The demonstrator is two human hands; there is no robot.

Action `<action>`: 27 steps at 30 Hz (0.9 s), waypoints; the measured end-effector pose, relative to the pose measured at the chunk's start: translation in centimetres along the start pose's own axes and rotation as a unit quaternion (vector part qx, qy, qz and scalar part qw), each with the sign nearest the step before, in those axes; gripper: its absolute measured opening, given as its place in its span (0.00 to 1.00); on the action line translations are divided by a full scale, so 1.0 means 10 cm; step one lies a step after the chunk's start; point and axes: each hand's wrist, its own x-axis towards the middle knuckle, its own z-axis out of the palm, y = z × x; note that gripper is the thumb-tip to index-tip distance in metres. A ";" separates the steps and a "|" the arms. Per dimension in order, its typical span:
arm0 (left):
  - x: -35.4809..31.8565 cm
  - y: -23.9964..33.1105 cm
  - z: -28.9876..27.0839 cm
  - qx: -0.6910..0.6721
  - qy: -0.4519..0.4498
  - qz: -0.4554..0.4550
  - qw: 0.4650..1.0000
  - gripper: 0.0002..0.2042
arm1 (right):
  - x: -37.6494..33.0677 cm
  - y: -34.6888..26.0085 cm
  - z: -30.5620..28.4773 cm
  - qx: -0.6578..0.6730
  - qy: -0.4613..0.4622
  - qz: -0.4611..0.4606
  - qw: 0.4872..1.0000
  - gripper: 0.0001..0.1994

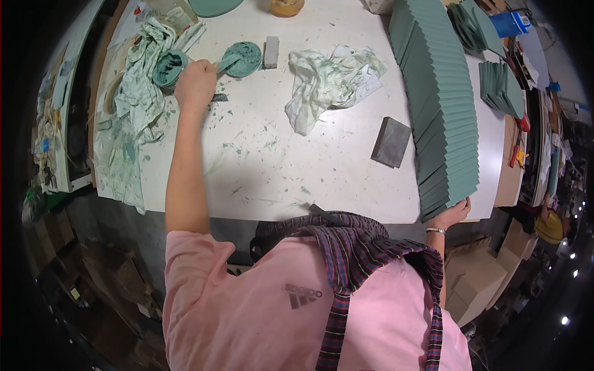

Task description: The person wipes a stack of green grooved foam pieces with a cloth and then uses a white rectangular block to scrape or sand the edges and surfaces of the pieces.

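My left hand is closed around a small spatula, its green-smeared end over a round dish of green paste. Right beside that hand, on its left, stands an open jar of green paste. A dark flat scrap lies just below my fingers. My right hand, with a bracelet at the wrist, grips the near end of a long row of overlapping green panels. Its fingers are partly hidden by the nearest panel.
A stained white cloth lies mid-table, with a dark grey block to its right. A light grey block stands by the dish. Another stained cloth covers the left side. More green pieces sit far right.
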 end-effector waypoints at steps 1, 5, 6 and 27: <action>0.01 0.01 0.01 -0.014 0.000 -0.003 1.000 0.14 | 0.01 0.02 -0.01 0.006 -0.001 0.001 1.000 0.24; 0.06 -0.07 0.13 0.024 0.007 -0.008 1.000 0.14 | 0.00 0.05 0.00 0.033 -0.003 0.006 0.999 0.24; 0.07 -0.08 0.12 0.034 -0.006 -0.006 0.999 0.14 | 0.01 0.07 -0.01 0.033 -0.002 0.006 0.999 0.24; -0.11 -0.04 0.06 0.025 -0.003 0.039 0.999 0.14 | 0.02 0.05 -0.01 -0.008 -0.001 -0.021 1.000 0.24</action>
